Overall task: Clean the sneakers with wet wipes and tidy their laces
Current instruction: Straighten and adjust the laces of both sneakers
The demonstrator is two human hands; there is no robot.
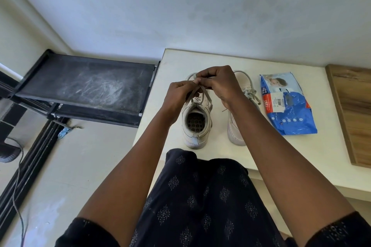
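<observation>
Dark fabric with a pale repeated motif, the person's garment [200, 196], fills the nearest part of the head view. 2 bare forearms extend forward from it over the near edge of the white worktop [261, 146].

1. The left sneaker [195, 126] stands upright on the worktop, heel toward the person, opening visible with a perforated insole inside.
2. The left grip [180, 94] is clenched on a grey lace [207, 98]. Thumb and fingertips pinch one strand above the tongue of that sneaker.
3. The right grip [218, 82] is also clenched on the lace, fingers curled over it, touching the left grip at the fingertips. 2 strands run taut from the grips down to the eyelets.
4. The right sneaker [235, 132] stands just beside the first, parallel, partly hidden by the right forearm. Its laces are bunched over the tongue.
5. A blue and white wet wipes pack [289, 104] lies flat to the right of the pair, near but not touching.
6. A wood-grain panel [355, 110] adjoins the worktop at far right.

To the left, a black rack [90, 86] with a scuffed top shelf stands against the worktop's side. A cable [18, 186] trails on the pale floor. A grey-white wall [200, 6] closes the scene behind.
</observation>
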